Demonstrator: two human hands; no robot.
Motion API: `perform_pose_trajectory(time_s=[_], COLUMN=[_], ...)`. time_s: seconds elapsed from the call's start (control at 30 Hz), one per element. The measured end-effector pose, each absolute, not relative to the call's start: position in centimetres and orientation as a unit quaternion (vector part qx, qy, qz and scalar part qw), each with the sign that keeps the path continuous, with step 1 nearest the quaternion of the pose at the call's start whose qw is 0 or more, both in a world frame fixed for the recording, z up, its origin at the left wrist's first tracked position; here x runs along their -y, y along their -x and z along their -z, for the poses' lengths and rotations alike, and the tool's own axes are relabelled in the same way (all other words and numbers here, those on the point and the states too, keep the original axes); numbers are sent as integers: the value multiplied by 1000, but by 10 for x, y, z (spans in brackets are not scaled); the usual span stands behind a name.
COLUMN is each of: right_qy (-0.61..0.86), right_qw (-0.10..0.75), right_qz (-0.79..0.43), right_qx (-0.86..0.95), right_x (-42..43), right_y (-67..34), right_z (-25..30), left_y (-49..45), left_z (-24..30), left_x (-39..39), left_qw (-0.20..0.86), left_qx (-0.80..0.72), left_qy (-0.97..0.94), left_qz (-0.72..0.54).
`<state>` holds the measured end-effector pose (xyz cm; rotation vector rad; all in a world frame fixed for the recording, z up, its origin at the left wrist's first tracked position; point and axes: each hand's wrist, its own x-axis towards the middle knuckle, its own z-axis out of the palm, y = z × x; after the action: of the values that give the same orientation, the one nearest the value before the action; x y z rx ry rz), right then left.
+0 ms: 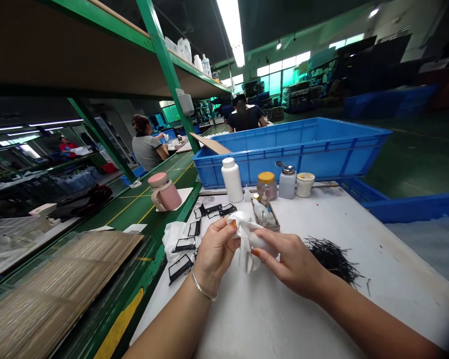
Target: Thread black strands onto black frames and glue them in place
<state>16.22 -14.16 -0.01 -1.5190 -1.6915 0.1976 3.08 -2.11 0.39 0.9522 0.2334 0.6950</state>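
1. Both forearms reach in from the bottom edge, and I see a thin bracelet [204,288] on the left wrist.
2. My left hand [214,252] curls shut on the white cloth [247,234], pinching its upper edge.
3. My right hand [290,262] grips the same cloth from the other side with thumb and forefinger closed.
4. The cloth hangs bunched between both hands, above the white table [284,319] and just in front of a small tray [265,217].
5. Black frames [185,244] lie left of the left hand; a pile of black strips [331,257] lies right of the right hand.
6. Farther back stand a white bottle [232,179] and a blue crate [303,144].
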Motion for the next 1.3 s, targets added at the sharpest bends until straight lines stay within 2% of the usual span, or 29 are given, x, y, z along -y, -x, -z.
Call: perform_pose_trajectory(time_s=[0.23, 0.33, 0.43, 0.53, 0.7, 1.07, 1.3], right_qy=[611, 615, 595, 564, 537, 511, 517], right_qw=[393, 414, 459, 492, 501, 505, 486], right_qz=[-99, -124, -180, -244, -324, -384, -389], right_qx=[680, 659, 634, 617, 596, 579, 587], right_x=[139, 139, 140, 141, 141, 137, 135], right_y=[-163, -163, -163, -162, -161, -158, -158], right_z=[2, 2, 0, -2, -3, -4, 1], left_y=[-23, -17, -18, -22, -25, -28, -23], left_z=[-15, -22, -19, -13, -9, -7, -15], left_x=[9, -1, -1, 8, 24, 30, 15], left_qw=[823, 814, 818, 827, 823, 822, 837], left_qx=[-131, -151, -152, -149, -128, -118, -145], left_qy=[-350, -307, -333, -402, -481, -446, -303], left_qz=[-428, -468, -443, -364, -273, -334, -431])
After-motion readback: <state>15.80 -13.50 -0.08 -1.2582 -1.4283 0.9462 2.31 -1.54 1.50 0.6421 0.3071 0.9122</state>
